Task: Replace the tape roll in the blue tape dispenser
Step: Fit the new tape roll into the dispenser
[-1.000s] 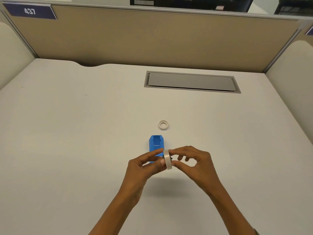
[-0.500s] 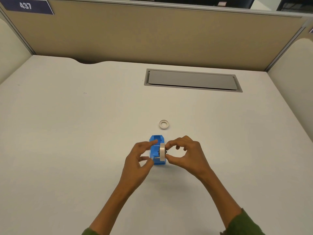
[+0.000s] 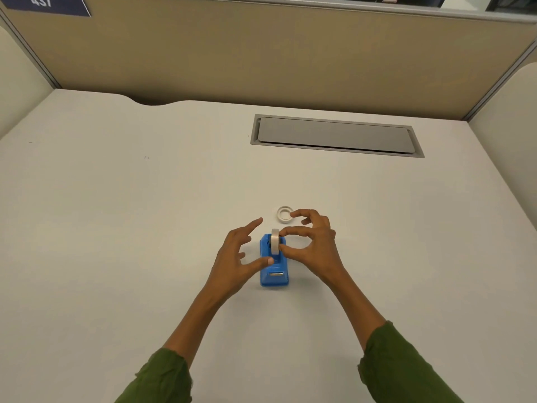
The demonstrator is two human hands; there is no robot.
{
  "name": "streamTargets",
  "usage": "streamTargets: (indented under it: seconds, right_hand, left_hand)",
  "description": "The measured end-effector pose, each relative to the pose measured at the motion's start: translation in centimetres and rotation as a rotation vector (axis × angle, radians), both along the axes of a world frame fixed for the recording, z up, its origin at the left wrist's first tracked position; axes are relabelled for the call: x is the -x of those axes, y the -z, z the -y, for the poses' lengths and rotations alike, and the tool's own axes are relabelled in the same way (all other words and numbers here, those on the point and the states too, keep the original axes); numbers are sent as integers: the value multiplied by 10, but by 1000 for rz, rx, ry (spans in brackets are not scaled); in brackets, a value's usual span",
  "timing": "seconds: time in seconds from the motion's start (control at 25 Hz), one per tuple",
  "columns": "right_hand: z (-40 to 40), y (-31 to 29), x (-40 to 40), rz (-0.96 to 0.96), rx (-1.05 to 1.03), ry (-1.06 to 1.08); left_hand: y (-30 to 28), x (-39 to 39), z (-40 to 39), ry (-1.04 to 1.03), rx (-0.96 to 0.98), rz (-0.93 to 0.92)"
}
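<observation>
1. The left hand [image 3: 236, 258] is spread open and grips nothing; its thumb tip touches the left wall of the blue tape dispenser [image 3: 273, 269], with the forefinger raised clear above it.
2. The dispenser stands on the desk [image 3: 116, 228] between the two hands, its long axis running away from the person and its cutter end nearest the wrists.
3. The tape roll [image 3: 275, 241] stands on edge in the dispenser's cradle at the far end, just right of the left forefinger and directly at the right hand's fingertips. I cannot tell whether its hub is fully seated in the slots.
4. The right hand [image 3: 312, 245] pinches the roll's right side between thumb and forefinger, its other fingers curled loosely above. It is the nearer, working hand; the likely next move is a short push straight down, roll plane kept along the dispenser's length.
5. Beyond the right hand's fingertips an empty tape core [image 3: 284, 213] lies flat on the desk.
</observation>
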State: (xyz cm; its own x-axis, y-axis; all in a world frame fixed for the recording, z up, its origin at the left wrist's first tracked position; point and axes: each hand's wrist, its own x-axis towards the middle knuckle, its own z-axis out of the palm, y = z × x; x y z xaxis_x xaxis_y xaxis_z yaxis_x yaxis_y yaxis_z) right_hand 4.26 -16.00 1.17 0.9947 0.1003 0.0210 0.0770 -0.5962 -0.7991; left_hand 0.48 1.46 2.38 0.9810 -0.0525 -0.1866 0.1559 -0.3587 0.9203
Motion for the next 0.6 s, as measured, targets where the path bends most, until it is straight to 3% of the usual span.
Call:
streamTargets:
  seconds: [0.6]
  right_hand:
    - [-1, 2, -2, -35, -16, -42]
  left_hand:
    - [27, -13, 7, -60, 26, -55]
